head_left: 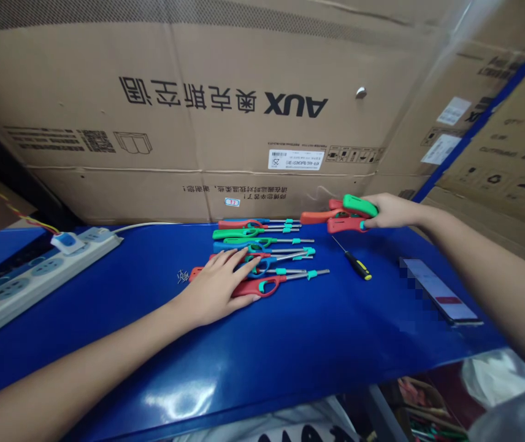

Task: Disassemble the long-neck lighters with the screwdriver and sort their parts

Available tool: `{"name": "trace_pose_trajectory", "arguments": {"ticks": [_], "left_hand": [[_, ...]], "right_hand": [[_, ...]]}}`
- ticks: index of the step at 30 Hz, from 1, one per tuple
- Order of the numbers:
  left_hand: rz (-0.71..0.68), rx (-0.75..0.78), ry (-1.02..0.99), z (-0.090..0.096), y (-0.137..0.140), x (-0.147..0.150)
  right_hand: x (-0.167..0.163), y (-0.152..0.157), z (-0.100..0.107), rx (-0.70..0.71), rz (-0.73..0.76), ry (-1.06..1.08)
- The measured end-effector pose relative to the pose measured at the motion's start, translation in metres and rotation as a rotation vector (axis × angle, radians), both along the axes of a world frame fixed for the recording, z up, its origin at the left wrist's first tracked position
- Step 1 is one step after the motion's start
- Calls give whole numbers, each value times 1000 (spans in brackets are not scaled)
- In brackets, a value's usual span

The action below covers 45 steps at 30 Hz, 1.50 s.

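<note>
My left hand [219,285] lies over a row of long-necked gas lighters, its fingers spread on their handles. A red lighter [249,288] is nearest me, beside my thumb. Beyond my fingertips are green lighters [226,234] and blue ones, their metal necks pointing right. My right hand [389,210] is closed around a bunch of several lighters, with a green handle [357,204] on top and red and orange handles [318,217] jutting left. The necks of that bunch are hidden by my hand. Below it, a black-and-yellow screwdriver [359,266] rests on the blue tabletop [299,344].
A white power strip [37,270] with a plug in it runs along the left. A phone [449,298] lies at the right. Small metal bits [182,277] lie left of the lighters. A large cardboard box [198,141] stands behind the tabletop.
</note>
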<state>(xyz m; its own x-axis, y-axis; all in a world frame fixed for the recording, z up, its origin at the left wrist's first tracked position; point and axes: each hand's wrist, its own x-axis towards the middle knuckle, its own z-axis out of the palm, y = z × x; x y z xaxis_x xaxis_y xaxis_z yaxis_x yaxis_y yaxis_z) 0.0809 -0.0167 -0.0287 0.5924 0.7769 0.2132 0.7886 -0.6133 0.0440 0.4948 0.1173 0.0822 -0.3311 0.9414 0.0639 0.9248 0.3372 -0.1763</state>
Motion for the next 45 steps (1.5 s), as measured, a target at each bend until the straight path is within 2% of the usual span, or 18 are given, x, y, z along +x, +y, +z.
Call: {"name": "trace_pose_trajectory", "arguments": {"ticks": [3, 8, 12, 16, 20, 24, 29, 33, 37, 40, 45], "left_hand": [[9, 15, -51, -4, 2, 0], [7, 31, -113, -9, 11, -2], [58, 42, -142, -12, 24, -4], [98, 45, -202, -16, 41, -3], [20, 18, -297, -20, 60, 1], [-68, -13, -342, -18, 73, 5], [-62, 17, -409, -6, 68, 7], [21, 64, -407, 16, 35, 2], [171, -42, -46, 33, -12, -5], [249, -89, 62, 29, -42, -8], [194, -275, -148, 5, -64, -8]], "right_hand": [[-47, -31, -11, -168, 239, 55], [-113, -77, -44, -368, 492, 152], [-137, -91, -61, -316, 584, 114], [-158, -99, -73, -289, 574, 71], [-173, -101, -79, -201, 569, 105], [-175, -94, -79, -97, 555, 42], [-157, -91, -71, -131, 551, 17], [-127, -89, -57, -130, 486, -20], [-98, -88, -50, -215, 365, -171], [-86, -91, -55, -295, 364, -215], [-86, -93, -60, -298, 439, -99]]}}
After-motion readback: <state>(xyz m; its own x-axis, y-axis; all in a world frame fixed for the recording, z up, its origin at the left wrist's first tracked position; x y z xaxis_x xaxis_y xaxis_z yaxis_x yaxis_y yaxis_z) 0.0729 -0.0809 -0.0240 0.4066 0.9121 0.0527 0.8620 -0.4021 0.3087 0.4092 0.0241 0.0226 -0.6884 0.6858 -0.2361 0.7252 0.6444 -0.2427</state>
